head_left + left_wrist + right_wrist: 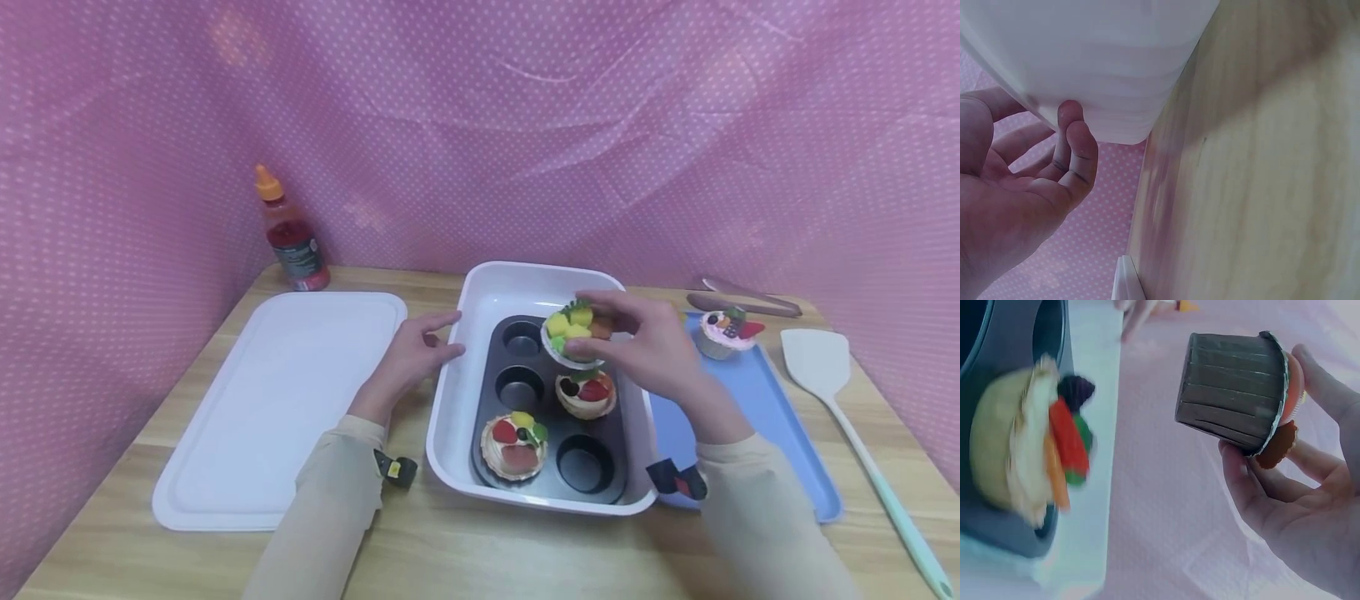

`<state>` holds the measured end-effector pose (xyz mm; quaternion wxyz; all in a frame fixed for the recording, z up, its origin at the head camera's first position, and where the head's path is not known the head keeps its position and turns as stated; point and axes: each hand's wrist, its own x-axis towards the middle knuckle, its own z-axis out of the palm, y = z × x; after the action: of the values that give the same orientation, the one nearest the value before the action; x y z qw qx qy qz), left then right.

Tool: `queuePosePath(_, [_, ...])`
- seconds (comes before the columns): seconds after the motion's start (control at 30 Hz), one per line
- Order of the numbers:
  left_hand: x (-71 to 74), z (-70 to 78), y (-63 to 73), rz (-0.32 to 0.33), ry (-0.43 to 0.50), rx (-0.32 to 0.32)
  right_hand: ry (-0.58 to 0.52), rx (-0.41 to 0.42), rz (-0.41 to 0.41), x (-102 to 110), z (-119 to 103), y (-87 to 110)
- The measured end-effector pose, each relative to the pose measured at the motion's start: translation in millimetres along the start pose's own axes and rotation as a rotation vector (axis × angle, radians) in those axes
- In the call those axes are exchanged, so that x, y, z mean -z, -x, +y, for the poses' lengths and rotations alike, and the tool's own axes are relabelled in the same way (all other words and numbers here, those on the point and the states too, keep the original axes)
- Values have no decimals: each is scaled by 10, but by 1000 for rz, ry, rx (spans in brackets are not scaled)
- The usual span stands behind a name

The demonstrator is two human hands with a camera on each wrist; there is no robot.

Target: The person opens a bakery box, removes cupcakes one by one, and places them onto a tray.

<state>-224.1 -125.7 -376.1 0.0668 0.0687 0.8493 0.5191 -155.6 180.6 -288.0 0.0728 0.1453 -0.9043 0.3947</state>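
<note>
My right hand (648, 337) pinches a fruit cupcake (564, 329) with yellow cubes on top, above the dark muffin tin (536, 450). In the right wrist view, its pleated brown case (1232, 390) is tilted sideways between thumb and fingers. The tin lies inside a deep white tray (444, 446). A fruit tart (513, 450) sits in a near-left cup, and another tart (587, 396) fills a right-hand cup. My left hand (408, 358) holds the white tray's left rim, its curled fingertips (1071, 112) against the outer wall.
A white lid or board (285, 408) lies left, with a sauce bottle (296, 242) behind it. On the right, a blue tray (757, 425) bears a pink-topped cupcake (722, 337). Beside it are tongs (750, 302) and a white spatula (821, 362) with a mint handle.
</note>
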Motion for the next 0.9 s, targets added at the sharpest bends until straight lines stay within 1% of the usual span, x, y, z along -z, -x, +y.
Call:
queuePosePath(0.17, [4, 15, 11, -4, 4, 4, 24, -17, 85, 209, 124, 111])
queuePosePath(0.33, [-3, 31, 24, -21, 30, 28, 77, -79, 180, 397, 284, 232])
queuePosePath(0.53, [-7, 15, 11, -22, 40, 54, 113, -166, 257, 487, 481, 353])
queuePosePath(0.73, [-25, 17, 0, -17, 41, 62, 164, -221, 271, 517, 689, 400])
queuePosePath(0.9, [-17, 18, 13, -16, 53, 49, 214, -299, 225, 507, 858, 388])
